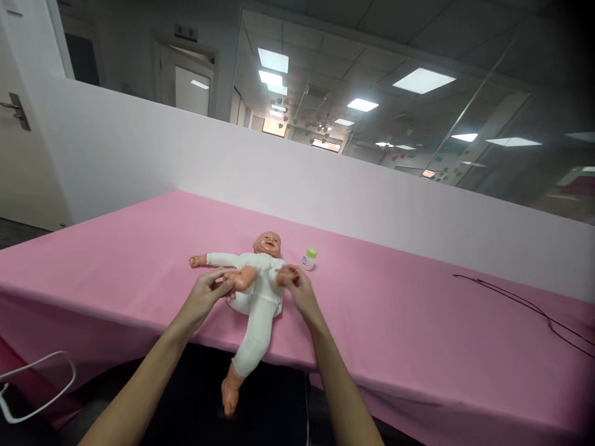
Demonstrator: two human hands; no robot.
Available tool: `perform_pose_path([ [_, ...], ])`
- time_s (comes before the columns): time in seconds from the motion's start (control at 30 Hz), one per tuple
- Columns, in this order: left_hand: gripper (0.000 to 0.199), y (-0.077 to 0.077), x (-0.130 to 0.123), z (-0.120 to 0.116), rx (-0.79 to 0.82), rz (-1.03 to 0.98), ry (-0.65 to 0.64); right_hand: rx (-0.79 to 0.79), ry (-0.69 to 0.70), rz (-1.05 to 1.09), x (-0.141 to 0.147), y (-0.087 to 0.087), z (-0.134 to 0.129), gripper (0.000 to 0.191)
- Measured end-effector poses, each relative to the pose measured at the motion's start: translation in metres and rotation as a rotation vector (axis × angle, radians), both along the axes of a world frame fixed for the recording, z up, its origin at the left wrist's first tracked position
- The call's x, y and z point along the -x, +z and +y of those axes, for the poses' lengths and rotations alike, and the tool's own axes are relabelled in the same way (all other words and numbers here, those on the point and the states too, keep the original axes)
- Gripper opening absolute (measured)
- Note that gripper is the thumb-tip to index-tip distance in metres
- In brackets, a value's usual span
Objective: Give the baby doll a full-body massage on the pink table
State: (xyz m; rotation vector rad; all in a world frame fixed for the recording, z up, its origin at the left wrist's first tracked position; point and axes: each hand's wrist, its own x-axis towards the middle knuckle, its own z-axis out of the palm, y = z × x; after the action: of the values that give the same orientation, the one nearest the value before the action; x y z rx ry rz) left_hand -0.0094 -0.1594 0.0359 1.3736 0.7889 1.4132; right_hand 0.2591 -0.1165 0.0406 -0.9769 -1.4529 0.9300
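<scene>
Doll (pixel 263 285) on table (pixel 395 328), left of bottle (pixel 309 259).

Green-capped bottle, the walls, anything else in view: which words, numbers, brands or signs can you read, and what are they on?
No text is readable here.
Small green-capped bottle: label marks, too small to read.
Dark plate above the far door: marks, too blurred to read.
Two orange-lit panels: too blurred to tell whether they bear words.

1. Square white ceiling panels (pixel 424 80) glow brightly, some blown out, in the dim upper area.
2. Soft, even light covers the pink cloth-covered worktop (pixel 395 328).
3. Corners darken; wide-angle distortion tilts lines; the hands (pixel 302 290) look slightly blurred.
</scene>
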Motion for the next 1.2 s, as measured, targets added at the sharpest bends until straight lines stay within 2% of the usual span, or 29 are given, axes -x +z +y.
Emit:
perform_pose_path([
  [0.1,0.041,-0.001,-0.025,0.030,0.061,-0.044,-0.055,-0.039,0.045,-0.353,0.013,-0.001,-0.011,0.032],
  [0.2,0.041,-0.005,-0.028,0.031,0.060,-0.032,-0.079,-0.051,0.006,-0.318,0.008,-0.001,-0.010,0.035],
  [0.3,0.044,-0.012,-0.008,0.006,0.016,0.040,-0.038,0.034,-0.001,-0.036,-0.013,-0.001,0.004,0.051],
  [0.37,0.040,-0.021,0.012,-0.021,-0.022,0.081,-0.002,0.112,-0.100,0.160,-0.035,-0.002,0.016,0.063],
  [0.47,0.026,-0.044,0.038,-0.065,-0.067,0.140,0.025,0.146,-0.318,0.300,-0.072,-0.008,0.031,0.066],
  [0.57,0.021,-0.069,0.046,-0.102,-0.103,0.207,0.091,0.172,-0.561,0.188,-0.102,-0.019,0.042,0.061],
  [0.63,0.021,-0.083,0.039,-0.117,-0.147,0.262,0.161,0.177,-0.646,0.084,-0.111,-0.028,0.046,0.059],
  [0.7,0.021,-0.092,0.025,-0.126,-0.188,0.308,0.192,0.203,-0.645,0.031,-0.114,-0.036,0.048,0.058],
  [0.83,0.023,-0.105,-0.001,-0.130,-0.199,0.449,0.114,0.304,-0.643,-0.044,-0.113,-0.043,0.045,0.061],
  [0.97,0.029,-0.113,-0.005,-0.135,-0.256,0.574,0.064,0.303,-0.756,-0.131,-0.113,-0.030,0.029,0.073],
  [1.07,0.038,-0.112,0.002,-0.139,-0.336,0.647,0.072,0.187,-0.794,-0.220,-0.098,-0.016,-0.003,0.069],
  [1.13,0.038,-0.105,0.007,-0.138,-0.377,0.642,0.091,0.108,-0.667,-0.218,-0.079,-0.014,-0.036,0.059],
  [1.2,0.028,-0.089,0.013,-0.130,-0.409,0.573,0.137,0.155,-0.363,-0.157,-0.055,-0.018,-0.074,0.054],
])
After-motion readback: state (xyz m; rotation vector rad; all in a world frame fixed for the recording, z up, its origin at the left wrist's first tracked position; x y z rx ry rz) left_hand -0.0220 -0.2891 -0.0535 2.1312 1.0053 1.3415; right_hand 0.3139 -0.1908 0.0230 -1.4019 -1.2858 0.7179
